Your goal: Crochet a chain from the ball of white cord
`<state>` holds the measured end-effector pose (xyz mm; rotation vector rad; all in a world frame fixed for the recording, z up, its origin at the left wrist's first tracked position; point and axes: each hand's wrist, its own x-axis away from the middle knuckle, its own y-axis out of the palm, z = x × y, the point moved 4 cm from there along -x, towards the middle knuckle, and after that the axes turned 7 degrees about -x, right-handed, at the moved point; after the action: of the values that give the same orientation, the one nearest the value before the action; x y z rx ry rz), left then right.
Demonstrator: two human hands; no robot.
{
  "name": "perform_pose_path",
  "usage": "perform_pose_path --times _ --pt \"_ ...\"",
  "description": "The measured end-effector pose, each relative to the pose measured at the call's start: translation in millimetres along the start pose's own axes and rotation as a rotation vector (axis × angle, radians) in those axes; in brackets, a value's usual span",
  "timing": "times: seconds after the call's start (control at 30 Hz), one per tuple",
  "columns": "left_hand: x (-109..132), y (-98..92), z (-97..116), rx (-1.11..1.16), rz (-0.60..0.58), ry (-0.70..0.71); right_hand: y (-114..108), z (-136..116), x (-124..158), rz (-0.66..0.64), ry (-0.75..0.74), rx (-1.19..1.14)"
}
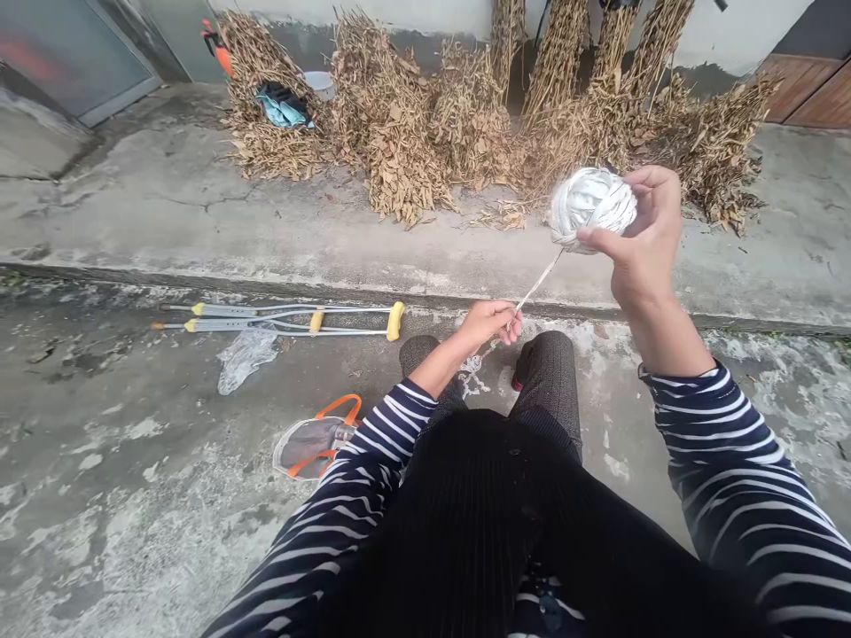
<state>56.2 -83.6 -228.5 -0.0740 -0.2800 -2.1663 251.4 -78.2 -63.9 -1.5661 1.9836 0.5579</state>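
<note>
A ball of white cord [591,208] is held up at the right by my right hand [648,235], its thumb on the near side and its fingers behind. From the ball's underside a taut white strand [540,279] slants down and left to my left hand [493,323], whose fingers are pinched on it above my knees. Below my left hand, loose white cord [473,377] lies on the ground between my legs.
A pair of crutches [285,319] lies at the left beside a clear plastic bag [245,356]. Nearer stands a bag with orange handles [309,445]. Beyond the concrete step [199,230], dried plant bundles [399,133] lean on the wall, with a blue cloth [283,106] on one.
</note>
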Motion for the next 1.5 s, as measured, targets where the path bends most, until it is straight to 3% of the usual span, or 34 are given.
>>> perform_pose_path --times 0.23,0.43,0.53,0.67,0.8,0.93,1.13,1.27,1.4,1.5 --pt "12.9 0.0 -7.1 0.049 -0.184 -0.059 -11.7 -4.1 -15.6 0.012 -0.184 0.161" --pt "33.2 -6.2 11.5 0.128 -0.331 -0.078 -13.2 12.5 -6.8 -0.158 -0.295 0.426" --pt "37.5 -11.9 24.4 0.192 -0.304 -0.048 -8.6 43.2 14.9 -0.294 -0.205 0.458" --pt "29.3 -16.9 38.1 0.292 -0.170 0.009 1.2 78.3 59.1 -0.468 0.024 0.412" --pt "13.3 -17.3 39.1 0.394 0.018 0.041 14.6 79.7 101.1 -0.604 0.211 0.266" --pt "5.9 -12.4 31.2 0.396 0.067 -0.028 19.3 67.4 120.8 -0.647 0.289 0.193" --pt "3.8 -21.5 27.0 0.217 -0.026 -0.136 8.8 57.0 125.5 -0.730 0.323 0.136" --pt "-1.0 -37.7 35.9 -0.021 -0.142 -0.190 4.1 51.5 123.0 -0.787 0.399 0.061" --pt "-7.4 -42.4 47.2 -0.226 -0.265 -0.266 8.6 51.1 123.3 -0.877 0.514 -0.002" --pt "-14.7 -35.5 50.7 -0.261 -0.268 -0.255 15.1 54.6 127.0 -0.811 0.581 -0.066"
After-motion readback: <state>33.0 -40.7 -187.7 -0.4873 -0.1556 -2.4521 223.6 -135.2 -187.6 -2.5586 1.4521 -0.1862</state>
